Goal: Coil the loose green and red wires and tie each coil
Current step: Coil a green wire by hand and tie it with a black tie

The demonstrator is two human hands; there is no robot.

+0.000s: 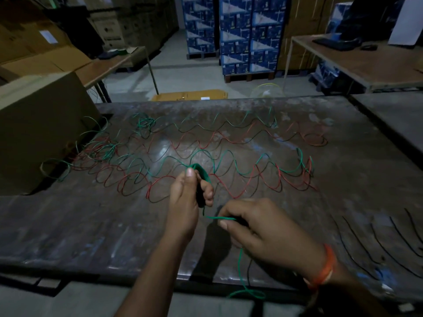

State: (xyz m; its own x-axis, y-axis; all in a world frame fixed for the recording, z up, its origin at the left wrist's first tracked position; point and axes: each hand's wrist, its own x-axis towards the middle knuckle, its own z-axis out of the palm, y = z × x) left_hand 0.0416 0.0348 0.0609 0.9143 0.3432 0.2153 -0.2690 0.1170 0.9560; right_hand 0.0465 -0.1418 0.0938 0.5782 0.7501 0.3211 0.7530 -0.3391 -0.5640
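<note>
Wire this thin is light and springy: my left hand (190,193) clamps the small green coil (201,173) above the counter's (68,225) near middle, my right hand (263,227) pinches its loose tail (219,218). I'd grip the bundle's waist, or the loops will spring open.

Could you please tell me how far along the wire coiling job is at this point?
Early days. No finished, tied coil is visible. In hand: the left hand grips a small green coil, and the right hand pinches its loose green end. Left: the red wires and other green wires lie spread in waves across the table.
</note>
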